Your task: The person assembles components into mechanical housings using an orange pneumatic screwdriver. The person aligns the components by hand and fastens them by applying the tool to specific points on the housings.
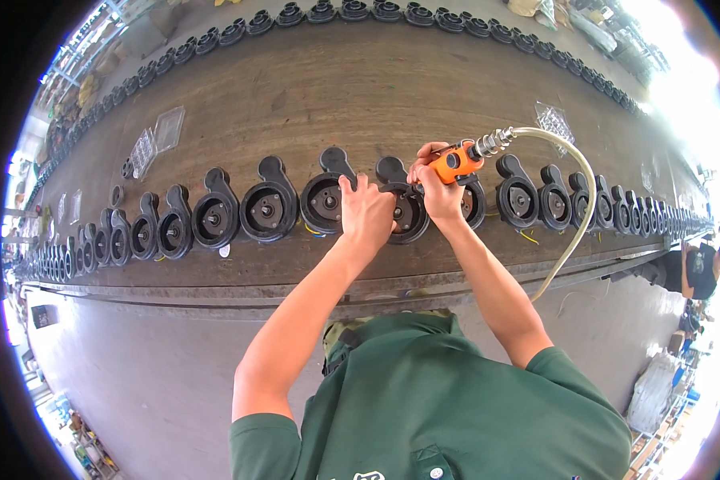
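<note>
Clearly, the busiest spot is right between the two hands, where a round black casing (406,218) sits on the brown bench (296,104) with its rounded arm pointing away from the person. The right hand (438,186) has its fingers wrapped around an orange tool (457,162), thumb side up, held low over the right part of that casing; the working end is hidden, so I can't tell whether it touches. A firm wrap like this probably steadies the tool against the pull of its hose (590,184), which leaves from a metal fitting (493,142) beyond the fingers and loops off to their right, apparently out of the way of both wrists.

The left hand (366,210) reaches palm down over the casing's left side, fingers bent and spread toward the neighbouring casing (322,202), thumb by the middle one. It looks like a bracing pose, though I can't tell whether those fingers grip anything underneath.

Just beside the right fingers is another casing (475,204), partly covered by the hand and tool. More stand in line both ways, open faces up and arms outward, likely so each inside is easily reached. Well beyond the left fingertips lies a clear plastic tray (169,129).
</note>
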